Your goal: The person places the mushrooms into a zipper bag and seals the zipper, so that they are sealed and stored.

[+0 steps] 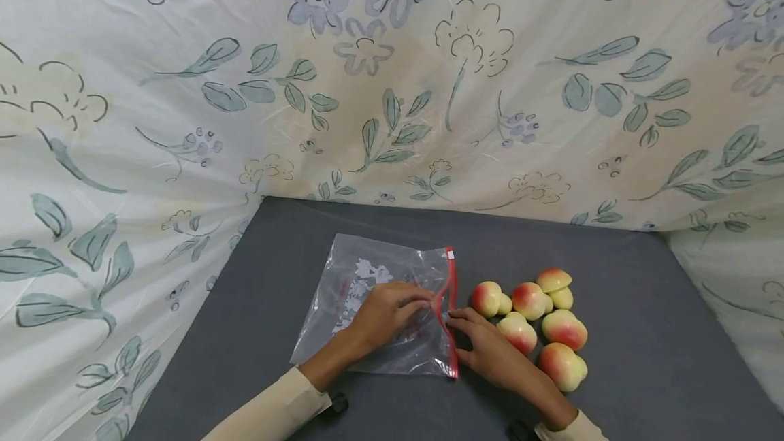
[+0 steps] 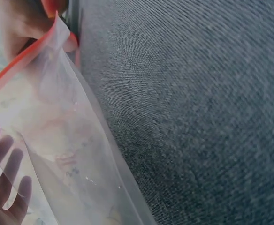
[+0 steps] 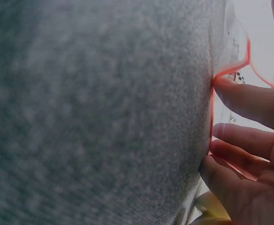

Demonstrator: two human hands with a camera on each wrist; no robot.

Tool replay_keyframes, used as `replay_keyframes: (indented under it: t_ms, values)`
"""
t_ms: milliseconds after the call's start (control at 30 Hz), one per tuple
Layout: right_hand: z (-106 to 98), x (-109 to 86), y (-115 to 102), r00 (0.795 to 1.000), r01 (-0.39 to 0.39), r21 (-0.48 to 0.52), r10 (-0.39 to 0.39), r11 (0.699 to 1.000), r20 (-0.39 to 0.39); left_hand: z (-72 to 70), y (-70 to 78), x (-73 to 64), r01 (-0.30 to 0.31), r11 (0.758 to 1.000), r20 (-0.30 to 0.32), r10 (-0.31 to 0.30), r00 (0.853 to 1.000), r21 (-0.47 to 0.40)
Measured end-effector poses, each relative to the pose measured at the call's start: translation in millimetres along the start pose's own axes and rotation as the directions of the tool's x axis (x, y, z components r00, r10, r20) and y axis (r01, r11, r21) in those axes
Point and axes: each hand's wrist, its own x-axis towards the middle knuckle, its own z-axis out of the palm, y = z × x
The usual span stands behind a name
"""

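Note:
A clear plastic zip bag (image 1: 380, 352) with a red zip edge lies flat, its mouth toward the right. My left hand (image 1: 388, 308) lies over the bag and pinches the upper lip of the mouth, which bows up from the lower one. In the left wrist view the left hand's fingers (image 2: 19, 199) show partly through the film. My right hand (image 1: 496, 352) rests at the mouth, its fairly straight fingers touching the lower red edge. The right wrist view shows its thumb (image 3: 249, 103) against that edge. Just right of it sit several red-and-yellow peach-like fruits (image 1: 565, 330).
The dark grey cloth tabletop (image 1: 245, 332) spreads around the bag and the fruits. A flower-printed white curtain (image 1: 392, 107) hangs behind the table and along both sides. Small black objects show near both wrists, including a black wrist strap piece (image 1: 338, 403).

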Motion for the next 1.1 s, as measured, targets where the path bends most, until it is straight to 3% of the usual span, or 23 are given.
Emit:
replay_keyframes:
  t_ms: [200, 467, 633, 867, 1100]
  values:
    - [-0.9, 0.3, -1.3, 1.0, -0.009, 0.004, 0.009, 1.0, -0.005, -4.6, 4.7, -0.3, 0.052, 0.998, -0.017, -0.053, 0.998, -0.035]
    - [-1.4, -0.1, -2.2, 1.0, -0.026, 0.015, 0.026, 1.0, -0.008, -8.9, 9.4, 0.1, 0.045, 0.997, -0.039, -0.048, 0.998, -0.06]
    - [-1.1, 0.0, -0.6, 1.0, -0.019, 0.017, 0.02, 1.0, -0.017, -10.6, 11.7, 0.6, 0.013, 1.0, -0.06, -0.013, 0.998, -0.005]
    - [-2.4, 0.5, 1.7, 0.999, -0.013, 0.028, 0.014, 1.0, -0.032, -14.7, 14.6, 1.5, -0.078, 0.992, -0.076, 0.086, 0.993, 0.097]
    - [-3.3, -1.2, 1.1, 0.999, -0.026, 0.058, 0.028, 0.998, -0.032, -17.5, 16.0, 0.9, -0.097, 0.99, -0.119, 0.109, 0.987, 0.102]
